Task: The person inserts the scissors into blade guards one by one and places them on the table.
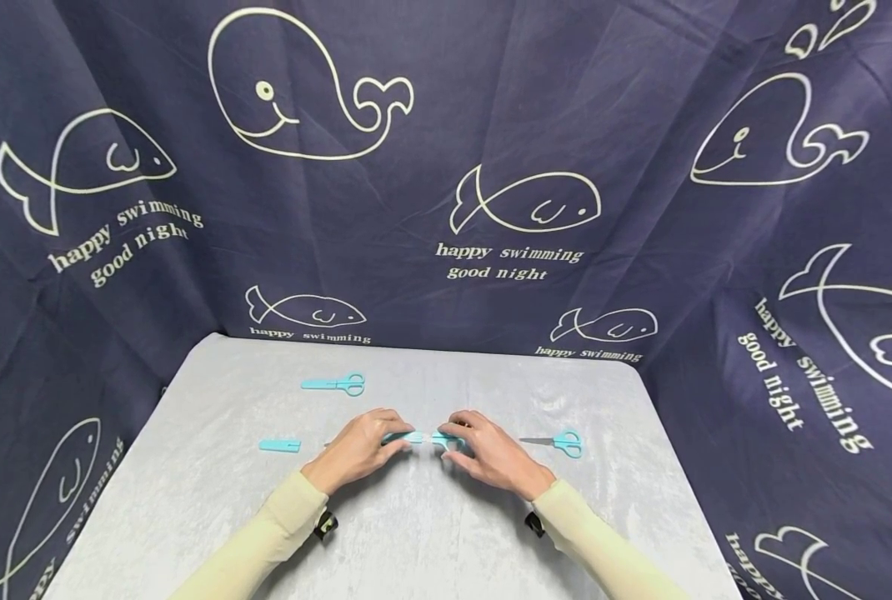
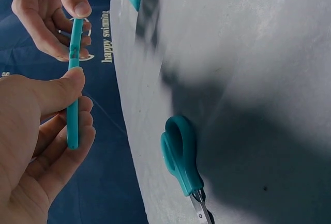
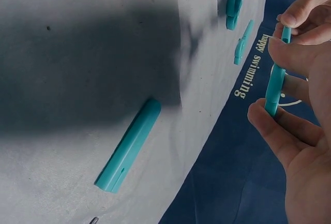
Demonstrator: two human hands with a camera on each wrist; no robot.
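Note:
In the head view my left hand (image 1: 363, 447) and right hand (image 1: 494, 454) meet over the table's middle. The left hand pinches a teal blade cover (image 2: 73, 125) between thumb and fingers. Pinched by the right hand is a pair of scissors, by its teal handle (image 3: 274, 87). Cover and handle lie end to end in one line, a short bit of metal showing at the joint; the blades are otherwise hidden. Below the left hand lie bare-bladed scissors (image 2: 192, 175). A loose cover (image 3: 129, 146) lies below the right hand, hidden in the head view.
Covered scissors (image 1: 333, 384) lie at the back left of the grey table (image 1: 431, 542). Another loose cover (image 1: 279, 446) lies left of the left hand. Bare-bladed scissors (image 1: 566, 443) lie right of the right hand, blades pointing left. A dark blue printed curtain (image 1: 416, 208) surrounds the table.

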